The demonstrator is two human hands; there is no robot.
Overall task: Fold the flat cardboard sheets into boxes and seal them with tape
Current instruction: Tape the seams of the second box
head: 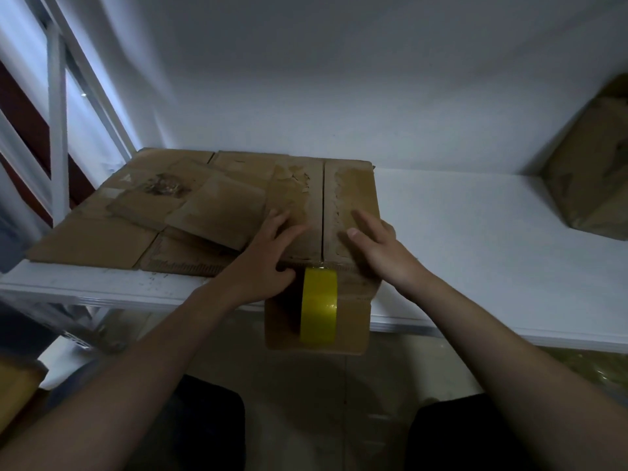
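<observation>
**Mia:** Where is the box?

**Ben:** The box sits on the white shelf. Its front pokes out over the edge, toward the person. The two top flaps are down and meet at a line in the middle.

**Mia:** What are the hands doing?

**Ben:** Both lie flat on top. The left hand has its fingers spread on the left flap, with the thumb low by the front edge. The right hand presses the right flap with straight fingers. Neither one pinches anything.

**Mia:** And the yellow thing?

**Ben:** That is the tape roll. It hangs on the front of the box, right under the line. I think its end is stuck near the top edge, but I can't be sure.

**Mia:** Is the box hard to hold?

**Ben:** I think it is light and stiff, but old. The top skin is torn, so it may bend or rip. The flaps will likely pop up if you let go, so press close to the line. Take the roll by its round sides, because the tape is sticky.

**Mia:** What's on the left?

**Ben:** Flat cardboard sheets, not folded yet.
</observation>
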